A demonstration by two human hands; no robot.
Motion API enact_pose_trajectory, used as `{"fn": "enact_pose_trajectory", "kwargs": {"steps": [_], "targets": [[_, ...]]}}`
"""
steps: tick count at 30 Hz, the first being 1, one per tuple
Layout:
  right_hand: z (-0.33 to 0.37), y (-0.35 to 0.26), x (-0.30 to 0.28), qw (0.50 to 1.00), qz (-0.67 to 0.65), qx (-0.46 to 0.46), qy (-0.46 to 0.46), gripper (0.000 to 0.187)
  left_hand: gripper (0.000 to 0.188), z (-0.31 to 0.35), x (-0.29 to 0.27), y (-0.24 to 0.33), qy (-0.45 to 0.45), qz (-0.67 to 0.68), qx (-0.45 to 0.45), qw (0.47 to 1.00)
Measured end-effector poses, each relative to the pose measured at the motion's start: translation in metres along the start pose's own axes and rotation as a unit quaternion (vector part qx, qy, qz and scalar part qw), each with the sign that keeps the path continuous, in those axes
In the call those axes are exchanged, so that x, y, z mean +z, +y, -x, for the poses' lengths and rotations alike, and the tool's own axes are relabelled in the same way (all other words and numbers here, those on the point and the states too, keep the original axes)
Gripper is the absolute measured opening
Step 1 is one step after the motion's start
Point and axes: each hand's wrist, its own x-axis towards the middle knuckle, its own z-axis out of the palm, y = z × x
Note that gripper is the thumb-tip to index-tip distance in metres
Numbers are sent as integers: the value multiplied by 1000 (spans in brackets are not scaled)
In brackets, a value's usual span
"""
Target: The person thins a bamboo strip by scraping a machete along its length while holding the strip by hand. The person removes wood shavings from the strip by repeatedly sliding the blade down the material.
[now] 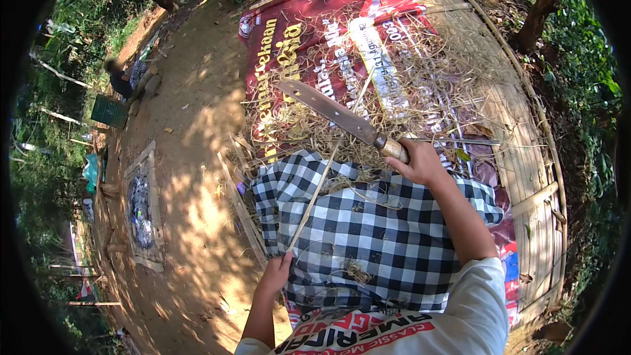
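Observation:
My right hand (424,162) is wrapped round the wooden handle of a machete (332,110). Its broad, brownish blade points up and to the left over the shavings. In my left hand (275,272), closed near my lap, is the lower end of a thin pale strip (314,196), which looks like split bamboo. The strip slants up to the right and passes by the blade; whether they touch I cannot tell. A black-and-white checked cloth (374,236) covers my lap, with a few shavings on it. Curly dry shavings (420,66) lie thick beyond the blade.
A red printed banner (282,52) lies under the shavings on a slatted bamboo platform (526,151). To the left, on bare dirt, is a framed ash pit (140,205). Farther off, a person (122,80) sits beside a dark green crate (109,111). A tree trunk (540,10) stands at the right.

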Motion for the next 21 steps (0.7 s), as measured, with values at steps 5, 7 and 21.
{"fn": "enact_pose_trajectory", "kwargs": {"steps": [5, 7, 21], "targets": [[16, -32, 34, 980, 58, -148, -118, 67, 53, 4, 10, 1, 27, -48, -12, 998], [24, -34, 50, 966, 86, -200, -138, 66, 53, 6, 11, 9, 33, -57, -1, 998], [9, -4, 48, 953, 146, -248, -98, 69, 54, 5, 20, 6, 82, -66, -3, 994]]}}
